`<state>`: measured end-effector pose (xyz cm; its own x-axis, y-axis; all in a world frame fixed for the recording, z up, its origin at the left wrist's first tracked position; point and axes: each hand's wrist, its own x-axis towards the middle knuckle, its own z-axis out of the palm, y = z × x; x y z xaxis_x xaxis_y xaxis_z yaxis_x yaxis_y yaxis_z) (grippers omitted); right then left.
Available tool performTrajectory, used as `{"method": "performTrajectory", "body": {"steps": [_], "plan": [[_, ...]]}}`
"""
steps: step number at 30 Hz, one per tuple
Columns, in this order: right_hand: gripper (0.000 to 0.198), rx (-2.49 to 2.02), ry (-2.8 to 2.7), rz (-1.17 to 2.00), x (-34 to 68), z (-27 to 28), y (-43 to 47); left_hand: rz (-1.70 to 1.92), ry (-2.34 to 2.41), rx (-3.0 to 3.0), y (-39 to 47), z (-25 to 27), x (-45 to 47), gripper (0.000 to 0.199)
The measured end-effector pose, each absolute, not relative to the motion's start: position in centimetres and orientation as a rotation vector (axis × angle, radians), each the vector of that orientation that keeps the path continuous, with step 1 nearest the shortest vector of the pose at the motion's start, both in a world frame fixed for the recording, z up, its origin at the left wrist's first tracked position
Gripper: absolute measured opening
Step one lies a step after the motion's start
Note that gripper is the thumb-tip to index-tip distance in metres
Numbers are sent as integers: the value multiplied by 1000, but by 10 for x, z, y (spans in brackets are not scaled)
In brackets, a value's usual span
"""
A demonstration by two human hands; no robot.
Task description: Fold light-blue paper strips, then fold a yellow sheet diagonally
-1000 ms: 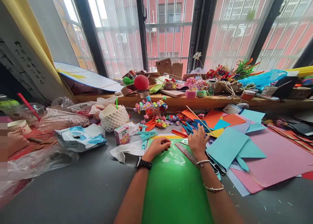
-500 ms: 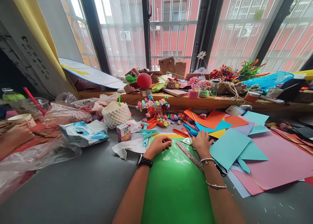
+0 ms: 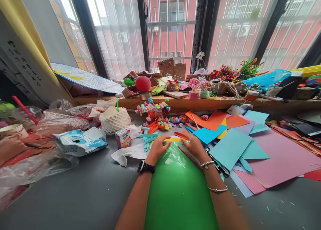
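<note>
My left hand (image 3: 156,151) rests at the far left edge of a glossy green surface (image 3: 179,189), thumb apart from the stretched fingers. Opposite it, my right hand (image 3: 193,145) has its thumb and fingers apart, with the fingertips by an orange-red strip (image 3: 180,135). Between both thumbs lies a narrow yellow-orange strip (image 3: 172,139) along the far edge of the green; whether the fingers touch it is unclear. A patterned ruler (image 3: 188,155) lies slanted on the green, partly under my right hand and wrist.
On the right, turquoise paper (image 3: 232,144) overlaps a large pink sheet (image 3: 273,163). A wipes pack (image 3: 80,142), a small pink carton (image 3: 123,138) and a net-wrapped coconut (image 3: 115,120) stand left. Another person's hand (image 3: 11,150) is at the far left. Crafted flowers (image 3: 152,109) stand behind.
My right hand has moved left and slightly nearer, away from the blue paper and a thin metal tool. My left hand has opened from its curl. The view has shifted slightly.
</note>
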<state>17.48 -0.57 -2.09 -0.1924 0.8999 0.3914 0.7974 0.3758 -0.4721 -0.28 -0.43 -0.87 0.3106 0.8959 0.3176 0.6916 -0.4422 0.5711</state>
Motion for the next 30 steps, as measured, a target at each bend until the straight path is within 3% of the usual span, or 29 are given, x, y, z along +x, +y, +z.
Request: {"method": "performTrajectory", "body": {"steps": [5,13,19,23,30], "plan": [[51,-1585,-2349,414,161,-32,-8,454,1536,2595,-4,-21,0,51],[69,-2082,-1938,235,169,-36,-2,229,1633,2691,-5,-25,4,53],[54,-2239,-1668,94,175,-36,-2,215,1767,2623,3,-19,24,54],[39,-2221,-1645,33,178,-34,-3,397,1863,2643,8,-21,40,38],[33,-1973,-1878,58,173,-27,-1,463,1880,2708,14,-15,37,28]]}}
